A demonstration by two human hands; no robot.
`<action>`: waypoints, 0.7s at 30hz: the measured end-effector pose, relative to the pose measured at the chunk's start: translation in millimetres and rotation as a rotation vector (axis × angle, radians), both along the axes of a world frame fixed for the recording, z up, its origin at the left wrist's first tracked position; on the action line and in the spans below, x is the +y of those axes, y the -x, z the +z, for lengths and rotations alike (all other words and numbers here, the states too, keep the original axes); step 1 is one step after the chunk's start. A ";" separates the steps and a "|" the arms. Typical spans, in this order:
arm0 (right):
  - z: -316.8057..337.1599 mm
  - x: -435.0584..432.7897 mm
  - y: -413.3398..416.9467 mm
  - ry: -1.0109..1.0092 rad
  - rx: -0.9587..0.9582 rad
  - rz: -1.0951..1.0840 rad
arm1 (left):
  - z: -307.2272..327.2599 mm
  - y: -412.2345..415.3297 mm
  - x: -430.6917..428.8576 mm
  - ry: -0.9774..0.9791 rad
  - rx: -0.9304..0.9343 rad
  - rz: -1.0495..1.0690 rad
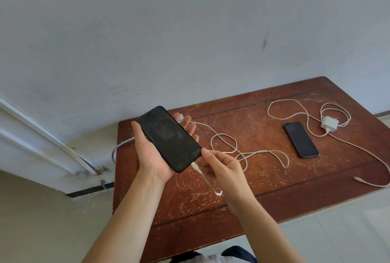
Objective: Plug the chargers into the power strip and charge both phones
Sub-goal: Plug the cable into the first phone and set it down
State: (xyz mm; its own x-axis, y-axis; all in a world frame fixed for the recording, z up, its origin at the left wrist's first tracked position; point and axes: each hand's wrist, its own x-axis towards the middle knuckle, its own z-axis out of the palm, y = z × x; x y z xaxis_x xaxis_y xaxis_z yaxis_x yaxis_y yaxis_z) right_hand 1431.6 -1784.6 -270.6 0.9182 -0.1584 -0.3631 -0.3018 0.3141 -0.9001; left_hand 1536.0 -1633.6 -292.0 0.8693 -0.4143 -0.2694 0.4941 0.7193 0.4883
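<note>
My left hand (152, 158) holds a black phone (168, 138) face up above the table's left end, screen dark. A white cable connector (195, 167) sits in the phone's bottom port. My right hand (221, 170) pinches that cable just below the connector, index fingertip touching the phone's lower corner. The cable (232, 149) loops across the table behind my hands. The power strip is almost wholly hidden behind the phone; only a white corner (179, 118) shows. A second black phone (301, 139) lies flat at the right, beside a white charger brick (329, 123) whose cable's free end (358, 179) lies loose.
The scratched brown wooden table (242, 203) stands against a grey wall (190, 30). A grey cord (118, 149) hangs off the table's left edge toward the floor. A white window or door frame (38, 136) runs along the left.
</note>
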 end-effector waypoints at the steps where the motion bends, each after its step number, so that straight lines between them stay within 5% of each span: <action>1: -0.3 -0.3 -0.2 0.002 -0.001 -0.002 | 0.7 0.0 0.1 0.004 0.002 -0.004; 21: -28.1 -1.1 -3.2 -0.035 -0.031 -0.026 | -2.4 12.9 4.5 -0.089 0.067 0.052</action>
